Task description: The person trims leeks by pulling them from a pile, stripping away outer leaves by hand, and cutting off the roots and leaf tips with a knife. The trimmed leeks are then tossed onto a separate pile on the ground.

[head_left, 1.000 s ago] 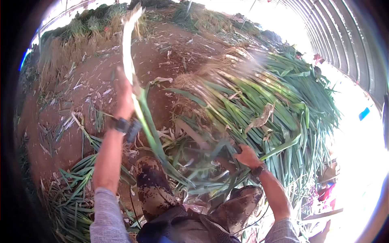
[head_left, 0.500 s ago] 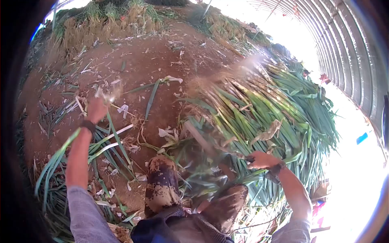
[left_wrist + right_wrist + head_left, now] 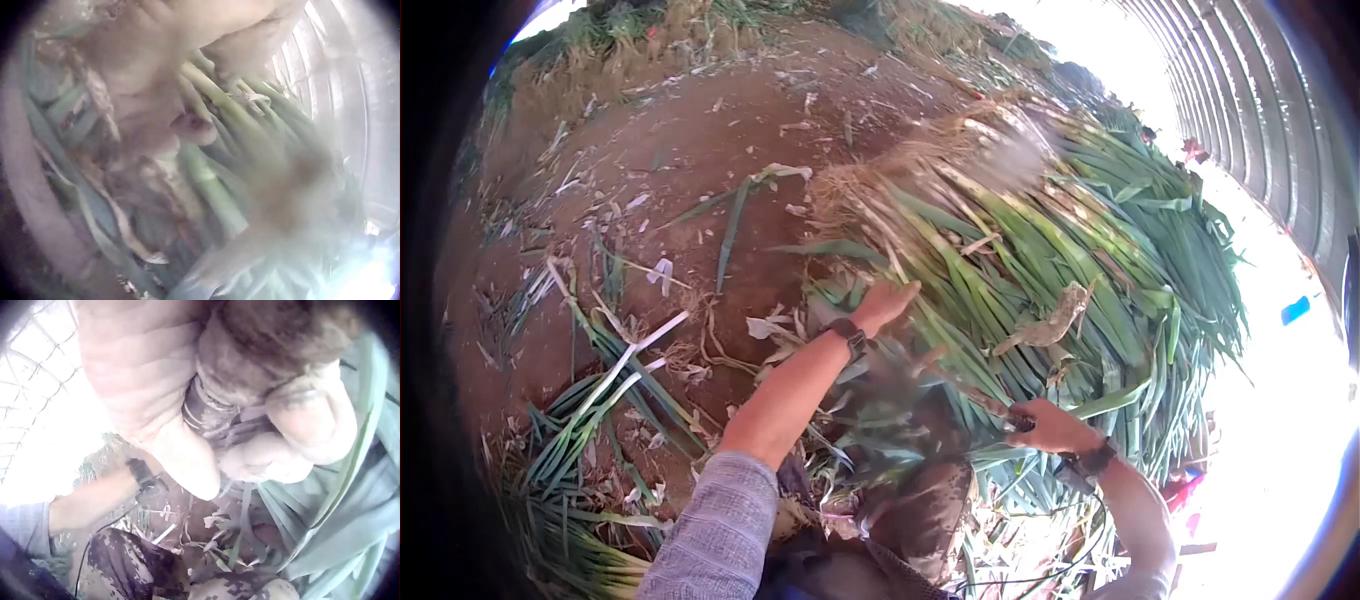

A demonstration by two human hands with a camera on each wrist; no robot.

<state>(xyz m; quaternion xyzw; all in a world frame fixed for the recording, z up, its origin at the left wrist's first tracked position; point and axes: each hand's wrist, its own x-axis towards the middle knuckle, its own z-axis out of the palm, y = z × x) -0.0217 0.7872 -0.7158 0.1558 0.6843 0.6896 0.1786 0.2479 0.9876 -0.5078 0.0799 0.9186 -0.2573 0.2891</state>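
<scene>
In the head view my left hand (image 3: 885, 305) touches the near left side of a big heap of long green onions (image 3: 1010, 250). The left wrist view shows its thumb and fingers apart, with green stalks (image 3: 215, 94) just beyond them. My right hand (image 3: 1052, 428) grips a dark, stick-like tool (image 3: 980, 400) that points up and left across the front of the heap. Close up in the right wrist view, fingers curl round the tool's dark brown, ridged grip (image 3: 215, 415). A few pale-stemmed green onions (image 3: 625, 360) lie on the ground at the left.
Peeled leaf scraps (image 3: 770, 325) litter the brown soil (image 3: 730, 120). More green onions (image 3: 590, 550) lie at the lower left. A dark cord (image 3: 1085, 545) runs beside the right wrist. A ribbed wall (image 3: 1270, 120) curves up on the right.
My left hand carried a green onion to the left, let it go by the others on the ground, and came back right to the heap. The right hand kept its hold on the tool.
</scene>
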